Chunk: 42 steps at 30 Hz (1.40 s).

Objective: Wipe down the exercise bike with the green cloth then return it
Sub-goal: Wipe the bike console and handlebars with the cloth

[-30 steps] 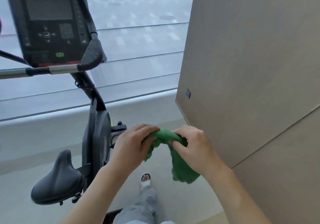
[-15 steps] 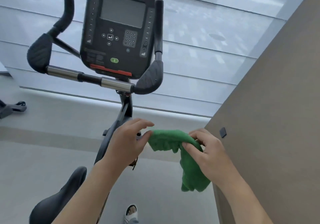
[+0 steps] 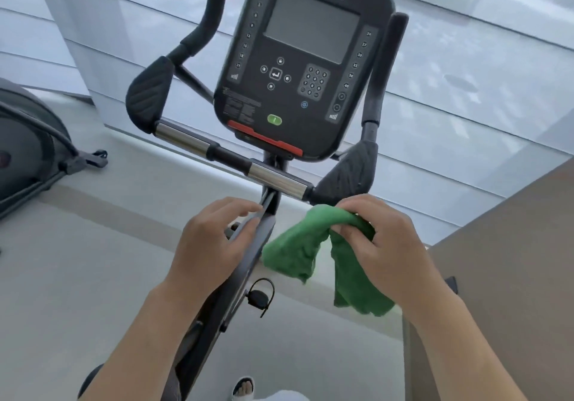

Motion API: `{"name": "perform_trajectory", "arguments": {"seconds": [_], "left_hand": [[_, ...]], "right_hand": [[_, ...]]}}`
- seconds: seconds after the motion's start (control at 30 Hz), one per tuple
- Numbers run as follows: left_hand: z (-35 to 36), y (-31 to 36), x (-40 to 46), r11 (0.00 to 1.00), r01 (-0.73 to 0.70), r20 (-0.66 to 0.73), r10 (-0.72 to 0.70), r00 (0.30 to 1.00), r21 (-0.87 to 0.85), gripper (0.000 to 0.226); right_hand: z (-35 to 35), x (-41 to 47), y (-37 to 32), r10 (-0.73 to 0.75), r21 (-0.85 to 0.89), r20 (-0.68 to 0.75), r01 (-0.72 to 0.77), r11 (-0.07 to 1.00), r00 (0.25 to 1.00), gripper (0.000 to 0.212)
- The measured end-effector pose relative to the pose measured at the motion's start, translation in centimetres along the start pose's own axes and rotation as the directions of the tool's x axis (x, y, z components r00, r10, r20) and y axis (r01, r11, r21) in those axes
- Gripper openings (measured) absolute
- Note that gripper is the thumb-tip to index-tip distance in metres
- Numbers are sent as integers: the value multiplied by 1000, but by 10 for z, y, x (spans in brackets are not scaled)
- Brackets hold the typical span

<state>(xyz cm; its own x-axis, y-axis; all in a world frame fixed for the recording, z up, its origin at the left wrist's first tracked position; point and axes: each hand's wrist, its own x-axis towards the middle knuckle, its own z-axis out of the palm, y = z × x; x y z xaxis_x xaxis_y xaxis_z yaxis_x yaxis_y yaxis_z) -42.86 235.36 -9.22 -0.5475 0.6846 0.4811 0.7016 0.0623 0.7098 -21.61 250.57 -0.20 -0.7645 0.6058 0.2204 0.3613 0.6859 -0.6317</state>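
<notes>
The right hand [image 3: 382, 245] pinches the crumpled green cloth [image 3: 313, 245] at its top fold, both ends hanging down. The left hand [image 3: 214, 242] is free of it, fingers loosely spread in front of the black exercise bike's frame post [image 3: 248, 264]. The chrome-and-black handlebar [image 3: 230, 158] runs crosswise just above the cloth, nearest the right hand, so wiping likely starts there.

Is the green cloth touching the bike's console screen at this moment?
No: the green cloth hangs bunched from the right hand below the handlebar, well clear of the console above it.
</notes>
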Motion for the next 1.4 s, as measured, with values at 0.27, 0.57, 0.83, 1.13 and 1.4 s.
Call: {"name": "perform_trajectory", "arguments": {"seconds": [0.27, 0.57, 0.83, 1.13, 1.4], "left_hand": [[-4, 33, 9, 995, -17, -54, 12, 998, -96, 56], [1, 37, 30, 997, -15, -346, 42, 937, 80, 21], [3, 39, 46, 962, 2, -445, 124, 887, 272, 21], [31, 11, 23, 960, 147, -25, -145, 989, 239, 10], [24, 8, 38, 964, 190, -143, -165, 976, 184, 15]], "right_hand": [[-8, 75, -30, -388, -67, -1, 387, 920, 922, 36], [-21, 126, -18, -508, -81, 151, 523, 849, 848, 40], [0, 184, -8, -681, -275, 32, 661, 698, 732, 32], [25, 179, 45, -293, -55, 516, 372, 926, 805, 23], [83, 163, 16, 20, -403, 564, 254, 879, 826, 103]]}}
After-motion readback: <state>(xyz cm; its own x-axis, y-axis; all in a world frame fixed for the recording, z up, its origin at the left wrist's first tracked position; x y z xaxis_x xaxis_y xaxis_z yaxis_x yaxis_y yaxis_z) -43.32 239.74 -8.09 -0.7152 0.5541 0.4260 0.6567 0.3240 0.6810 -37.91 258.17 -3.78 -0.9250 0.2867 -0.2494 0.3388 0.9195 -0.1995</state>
